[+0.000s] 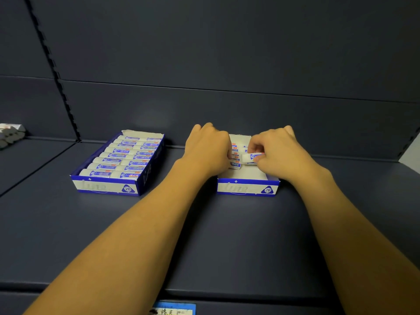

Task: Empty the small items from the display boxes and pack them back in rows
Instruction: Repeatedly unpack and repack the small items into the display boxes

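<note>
Nearest us, a blue label (173,309) edges the dark shelf (204,235). Our right hand (278,151) pinches one eraser (251,156) above the right display box (247,188). Our left hand (208,147) curls around erasers (235,164) inside it. Well apart to the left, the full box (106,186) holds neat rows.

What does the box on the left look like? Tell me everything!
The left box is an open blue-and-white cardboard tray sitting flat on the dark shelf. Its front wall shows a "2B" triangle mark. Inside, white erasers in blue-printed sleeves lie packed in two neat columns, filling it. No hand touches it.
</note>
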`<act>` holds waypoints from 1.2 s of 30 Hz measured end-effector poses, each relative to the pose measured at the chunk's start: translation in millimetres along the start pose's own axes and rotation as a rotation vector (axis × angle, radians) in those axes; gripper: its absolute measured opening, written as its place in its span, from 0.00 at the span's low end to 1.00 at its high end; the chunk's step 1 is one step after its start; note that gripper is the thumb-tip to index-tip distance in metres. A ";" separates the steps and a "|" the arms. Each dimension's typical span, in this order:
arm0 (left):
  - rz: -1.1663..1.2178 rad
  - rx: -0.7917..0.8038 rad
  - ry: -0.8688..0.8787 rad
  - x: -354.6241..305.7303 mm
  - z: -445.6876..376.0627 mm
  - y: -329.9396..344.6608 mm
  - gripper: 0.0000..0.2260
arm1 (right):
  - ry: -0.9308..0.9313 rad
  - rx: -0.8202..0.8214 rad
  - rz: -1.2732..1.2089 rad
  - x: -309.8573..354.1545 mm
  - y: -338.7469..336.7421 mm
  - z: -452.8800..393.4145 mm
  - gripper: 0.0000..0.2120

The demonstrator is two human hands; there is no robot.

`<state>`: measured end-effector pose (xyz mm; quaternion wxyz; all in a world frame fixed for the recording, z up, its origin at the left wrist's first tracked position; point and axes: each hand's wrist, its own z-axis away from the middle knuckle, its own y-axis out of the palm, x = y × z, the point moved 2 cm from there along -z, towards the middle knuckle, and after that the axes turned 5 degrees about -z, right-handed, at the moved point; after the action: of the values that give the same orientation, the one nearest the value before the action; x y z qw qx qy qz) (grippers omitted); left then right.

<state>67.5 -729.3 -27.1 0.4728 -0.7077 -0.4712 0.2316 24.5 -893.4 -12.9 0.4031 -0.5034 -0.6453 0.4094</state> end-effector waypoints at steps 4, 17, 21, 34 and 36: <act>-0.007 0.020 -0.021 -0.2 -1.4 1.4 0.11 | -0.006 0.044 0.043 4.8 0.3 0.8 0.08; 0.050 0.057 0.011 -1.0 -2.1 6.8 0.10 | 0.013 0.075 0.092 12.6 2.2 1.0 0.07; 0.055 0.067 0.005 -1.0 -2.9 7.9 0.09 | 0.020 0.098 0.127 13.6 7.6 -0.9 0.07; 0.073 0.070 0.001 -1.9 -2.0 8.0 0.07 | 0.024 0.035 0.090 10.6 9.1 -3.6 0.02; 0.067 0.079 -0.013 -3.2 -2.5 6.3 0.07 | 0.027 0.037 0.091 12.1 8.1 -3.3 0.02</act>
<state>70.7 -734.0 -31.9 0.4894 -0.7023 -0.4406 0.2703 28.2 -879.9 -18.1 0.4019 -0.5300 -0.6086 0.4325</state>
